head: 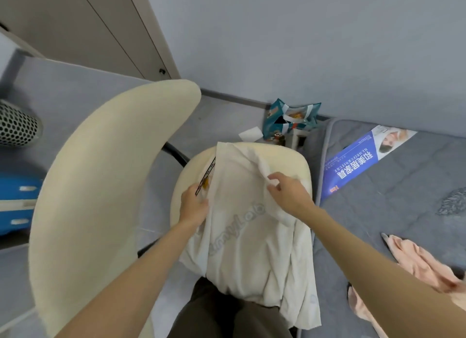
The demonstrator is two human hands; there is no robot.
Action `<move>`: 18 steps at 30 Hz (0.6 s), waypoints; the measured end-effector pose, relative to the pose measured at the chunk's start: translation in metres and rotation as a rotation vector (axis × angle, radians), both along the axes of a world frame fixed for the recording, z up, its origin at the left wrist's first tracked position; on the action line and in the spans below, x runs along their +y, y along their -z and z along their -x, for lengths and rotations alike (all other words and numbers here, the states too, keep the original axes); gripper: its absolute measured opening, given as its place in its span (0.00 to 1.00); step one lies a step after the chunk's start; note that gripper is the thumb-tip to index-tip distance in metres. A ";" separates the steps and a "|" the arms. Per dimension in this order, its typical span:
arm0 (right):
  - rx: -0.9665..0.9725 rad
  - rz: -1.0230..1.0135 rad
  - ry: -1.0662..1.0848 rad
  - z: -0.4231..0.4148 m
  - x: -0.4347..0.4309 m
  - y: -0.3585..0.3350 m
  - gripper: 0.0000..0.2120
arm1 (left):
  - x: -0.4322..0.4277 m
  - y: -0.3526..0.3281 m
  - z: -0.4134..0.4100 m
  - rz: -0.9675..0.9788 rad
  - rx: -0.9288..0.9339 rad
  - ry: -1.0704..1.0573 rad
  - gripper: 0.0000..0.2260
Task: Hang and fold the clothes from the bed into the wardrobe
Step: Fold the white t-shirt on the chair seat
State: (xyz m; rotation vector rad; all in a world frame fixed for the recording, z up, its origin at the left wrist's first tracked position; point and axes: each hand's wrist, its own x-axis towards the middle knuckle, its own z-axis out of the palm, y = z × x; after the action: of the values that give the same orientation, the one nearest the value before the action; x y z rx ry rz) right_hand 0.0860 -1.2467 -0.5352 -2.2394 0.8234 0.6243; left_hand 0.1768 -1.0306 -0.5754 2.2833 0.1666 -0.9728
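White fabric of one shirt (242, 211) is caught in two grips: the right hand (287, 194) pinches a fold near its top, and the left hand (194, 204) curls round its left edge. The shirt drapes over one cream chair seat (297, 166). One pink garment (413, 262) lies on the grey mattress (403, 186) beside it, and one teal bag (290, 118) stands beyond.

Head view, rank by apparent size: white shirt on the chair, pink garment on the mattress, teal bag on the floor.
1. White printed fabric shirt.
2. Crumpled pink fabric garment, near the camera and cut by the frame edge.
3. Glossy teal shopping bag, farthest away.
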 end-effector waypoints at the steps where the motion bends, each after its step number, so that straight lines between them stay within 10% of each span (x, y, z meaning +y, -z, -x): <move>1: -0.007 -0.006 -0.005 0.002 0.013 0.007 0.13 | 0.009 0.006 0.010 -0.041 0.013 -0.052 0.22; 8: -0.041 0.209 -0.029 0.012 0.054 0.060 0.21 | 0.036 0.044 0.073 -0.167 0.049 -0.267 0.20; 14: -0.005 0.171 0.498 0.040 0.037 0.095 0.37 | 0.038 0.064 0.090 -0.268 -0.141 -0.139 0.18; 18: 0.061 0.131 0.510 0.050 0.028 0.111 0.25 | 0.044 0.081 0.077 -0.348 -0.125 -0.168 0.10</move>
State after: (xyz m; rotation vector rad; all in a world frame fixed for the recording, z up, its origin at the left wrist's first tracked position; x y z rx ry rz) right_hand 0.0357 -1.2185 -0.6464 -2.0073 1.4372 0.4021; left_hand 0.0998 -0.9868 -0.6567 2.5853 0.4991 -0.7586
